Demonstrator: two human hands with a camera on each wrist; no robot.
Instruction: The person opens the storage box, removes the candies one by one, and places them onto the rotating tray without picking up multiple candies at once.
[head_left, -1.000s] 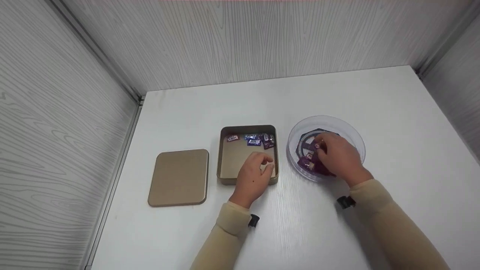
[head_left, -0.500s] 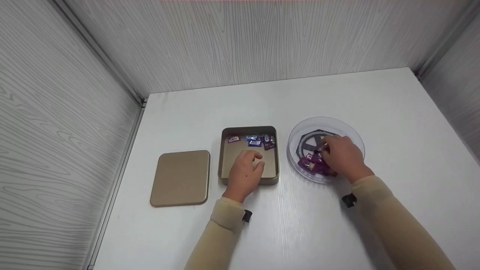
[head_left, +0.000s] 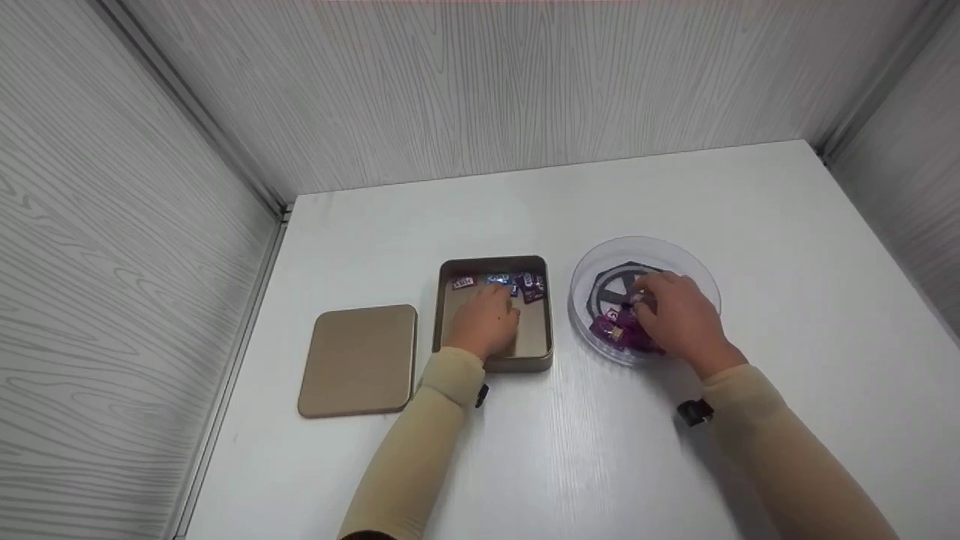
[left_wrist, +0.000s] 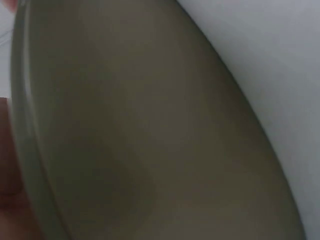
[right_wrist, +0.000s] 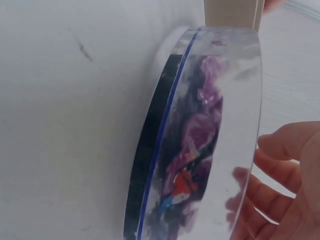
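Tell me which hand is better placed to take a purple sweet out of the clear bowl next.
Probably the right hand: it reaches into the clear bowl, close by the purple sweets. The left hand is over the gold tin, farther away.

Gold-coloured metal tin box (head_left: 525, 364): square with rounded corners, lidless, flat on the table; left hand (head_left: 486, 322) inside, fingertips by the blue sweets.
Sweets in tin: small wrapped pieces along the far side; red (head_left: 463, 283) at left, blue (head_left: 497, 278) centrally, dark purple (head_left: 530, 286) at right.
Clear round plastic bowl (head_left: 691, 268): upright, beside the tin.
Purple wrapped sweets (head_left: 609, 331): heaped in its near part, under the right hand (head_left: 679, 315); grip unclear.
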